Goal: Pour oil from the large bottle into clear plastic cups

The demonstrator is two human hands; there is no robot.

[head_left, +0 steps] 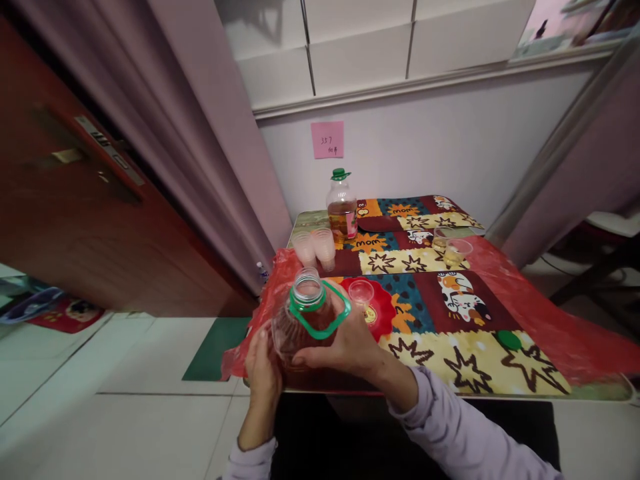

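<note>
Uncapped and held near the table's front edge is a large clear plastic oil bottle with a green carrying handle round its neck. My right hand grips its right side, the thumb across the front, beside the green handle. Against the bottle's left side my left hand is wrapped, its fingers partly hidden. Just right of the bottle a clear plastic cup stands on a red scalloped plate. A round green cap lies on the patterned mat at the right.
Behind the bottle stand stacked clear cups. A second bottle with a green cap and amber liquid stands near the wall. Two cups with pale liquid are at the back right. Red plastic sheeting hangs over the table's sides.
</note>
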